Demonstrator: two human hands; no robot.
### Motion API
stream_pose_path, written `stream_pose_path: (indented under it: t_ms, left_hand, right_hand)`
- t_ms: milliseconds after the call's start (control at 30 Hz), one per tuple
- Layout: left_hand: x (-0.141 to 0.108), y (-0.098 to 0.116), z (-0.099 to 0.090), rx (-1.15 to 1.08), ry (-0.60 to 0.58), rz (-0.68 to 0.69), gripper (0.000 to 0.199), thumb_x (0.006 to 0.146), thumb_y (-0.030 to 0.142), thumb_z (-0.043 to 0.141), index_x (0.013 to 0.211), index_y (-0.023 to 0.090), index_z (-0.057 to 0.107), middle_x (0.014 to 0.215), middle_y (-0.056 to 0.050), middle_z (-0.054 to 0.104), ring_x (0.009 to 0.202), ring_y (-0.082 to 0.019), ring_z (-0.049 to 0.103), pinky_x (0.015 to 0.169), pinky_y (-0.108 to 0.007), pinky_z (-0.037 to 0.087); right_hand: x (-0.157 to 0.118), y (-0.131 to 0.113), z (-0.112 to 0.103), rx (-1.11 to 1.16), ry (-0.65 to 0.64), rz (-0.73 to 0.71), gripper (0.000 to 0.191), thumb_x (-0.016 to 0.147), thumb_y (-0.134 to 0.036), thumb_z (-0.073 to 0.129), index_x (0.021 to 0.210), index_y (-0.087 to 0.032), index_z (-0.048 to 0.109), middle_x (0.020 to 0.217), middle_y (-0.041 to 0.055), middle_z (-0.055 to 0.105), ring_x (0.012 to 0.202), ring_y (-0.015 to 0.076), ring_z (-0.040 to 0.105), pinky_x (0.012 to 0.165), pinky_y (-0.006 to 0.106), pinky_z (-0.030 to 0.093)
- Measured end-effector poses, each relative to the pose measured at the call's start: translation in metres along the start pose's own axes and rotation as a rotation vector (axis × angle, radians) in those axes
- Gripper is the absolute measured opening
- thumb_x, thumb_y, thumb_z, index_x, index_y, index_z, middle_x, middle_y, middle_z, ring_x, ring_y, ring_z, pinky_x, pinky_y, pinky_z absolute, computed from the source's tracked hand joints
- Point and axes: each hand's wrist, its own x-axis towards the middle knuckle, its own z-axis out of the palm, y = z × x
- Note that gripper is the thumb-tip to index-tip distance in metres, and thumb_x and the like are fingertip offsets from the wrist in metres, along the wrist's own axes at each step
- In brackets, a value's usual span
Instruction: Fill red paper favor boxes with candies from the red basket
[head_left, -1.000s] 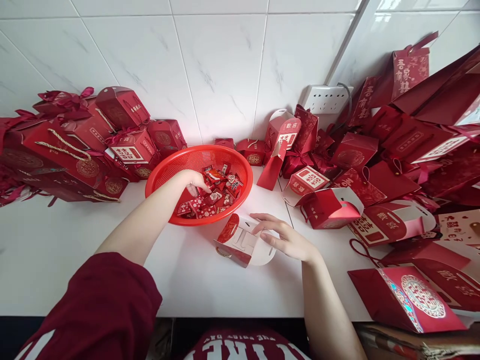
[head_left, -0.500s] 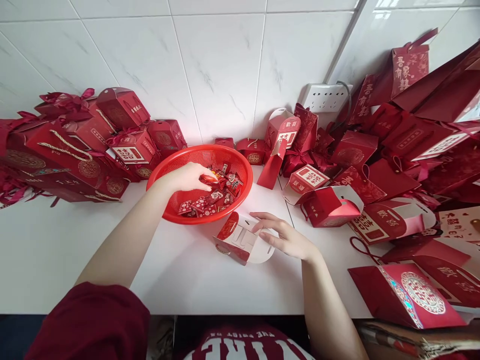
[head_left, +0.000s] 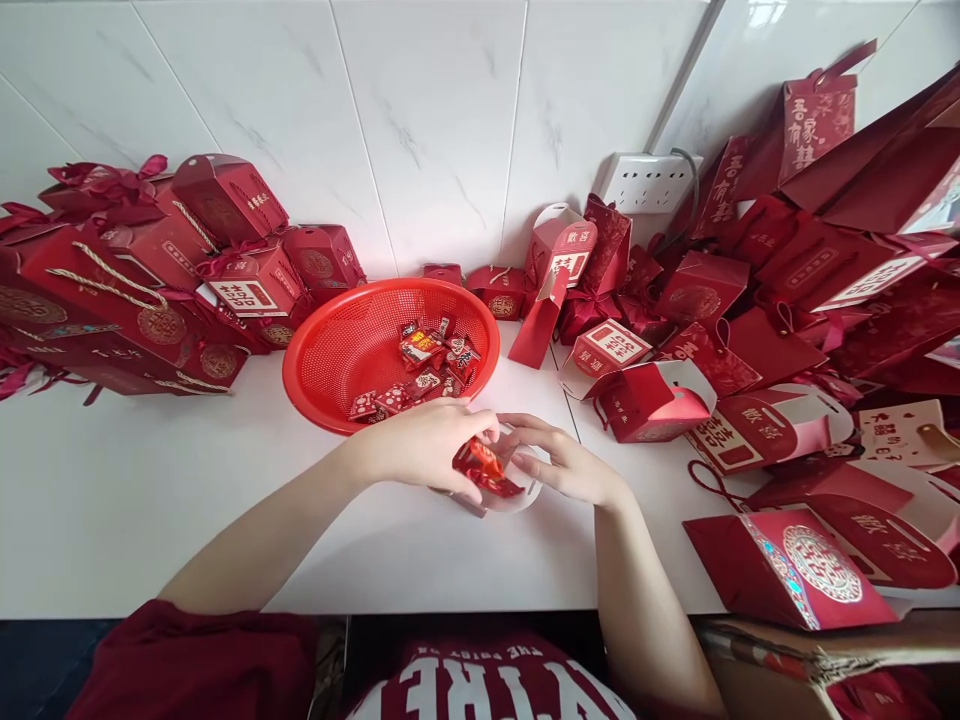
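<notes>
My left hand [head_left: 431, 443] is curled round red and orange wrapped candies [head_left: 489, 470] over the mouth of a small open gift box [head_left: 521, 490]. The hand and candies cover most of that box. On the right side of the box, my right hand [head_left: 562, 462] rests with bent fingers at its white flap, steadying it. Just behind both hands, a red plastic basket [head_left: 319, 375] holds several small wrapped candies [head_left: 420, 348], mostly in its right half.
Red gift boxes [head_left: 232, 200] with bows and rope handles are stacked at the left. More boxes and bags [head_left: 701, 290] crowd the right side. A white power strip [head_left: 649, 183] is on the tiled wall. An open cardboard box [head_left: 795, 660] sits below the table's right edge.
My left hand has moved out of the basket, toward me and right, bringing candies over the small box. My right hand remains at the flap. The view has shifted slightly.
</notes>
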Motion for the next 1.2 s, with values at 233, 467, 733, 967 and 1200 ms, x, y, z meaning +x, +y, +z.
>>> stream_pose_path:
  t_ms: [233, 467, 733, 967, 1200]
  left_hand:
    - [-0.020, 0.000, 0.003, 0.081, 0.038, -0.036, 0.074, 0.075, 0.043, 0.079, 0.142, 0.036, 0.048, 0.140, 0.001, 0.060, 0.130, -0.030, 0.054, 0.111, -0.041, 0.038]
    - [-0.022, -0.009, 0.017, 0.128, 0.054, 0.086, 0.048, 0.084, 0.019, 0.062, 0.130, 0.031, 0.058, 0.149, 0.000, 0.053, 0.141, -0.026, 0.046, 0.121, -0.045, 0.029]
    - [-0.014, -0.009, 0.024, 0.194, 0.198, 0.134, 0.062, 0.078, 0.001, 0.051, 0.135, 0.026, 0.052, 0.134, -0.004, 0.060, 0.128, -0.023, 0.054, 0.122, -0.047, 0.028]
    - [-0.027, -0.004, 0.002, 0.074, 0.324, 0.067, 0.029, 0.097, 0.026, 0.051, 0.125, 0.024, 0.060, 0.127, -0.005, 0.064, 0.116, -0.021, 0.060, 0.105, -0.034, 0.045]
    - [-0.018, -0.069, -0.054, -0.016, 0.430, -0.377, 0.033, 0.092, 0.042, 0.055, 0.116, 0.021, 0.066, 0.121, -0.005, 0.070, 0.110, -0.021, 0.066, 0.096, -0.031, 0.052]
  right_hand:
    - [-0.002, -0.006, 0.000, -0.021, 0.003, 0.052, 0.025, 0.101, -0.037, 0.052, 0.112, -0.027, 0.073, 0.150, 0.0065, 0.051, 0.141, 0.0278, 0.047, 0.115, 0.045, 0.042]
    - [-0.001, -0.008, -0.001, -0.025, -0.013, 0.033, 0.025, 0.102, -0.035, 0.051, 0.115, -0.027, 0.072, 0.146, 0.0056, 0.056, 0.143, 0.0270, 0.044, 0.116, 0.045, 0.040]
    - [-0.004, -0.006, -0.003, -0.049, -0.016, 0.041, 0.022, 0.100, -0.031, 0.053, 0.111, -0.025, 0.072, 0.152, 0.0065, 0.049, 0.142, 0.0278, 0.045, 0.116, 0.045, 0.039]
    - [-0.006, -0.005, -0.003, -0.057, -0.016, 0.063, 0.026, 0.101, -0.036, 0.051, 0.112, -0.026, 0.072, 0.153, 0.0076, 0.047, 0.142, 0.0302, 0.045, 0.115, 0.050, 0.041]
    - [-0.005, -0.001, -0.001, -0.039, -0.017, 0.054, 0.029, 0.101, -0.039, 0.049, 0.116, -0.027, 0.071, 0.154, 0.0074, 0.046, 0.140, 0.0305, 0.047, 0.114, 0.050, 0.043]
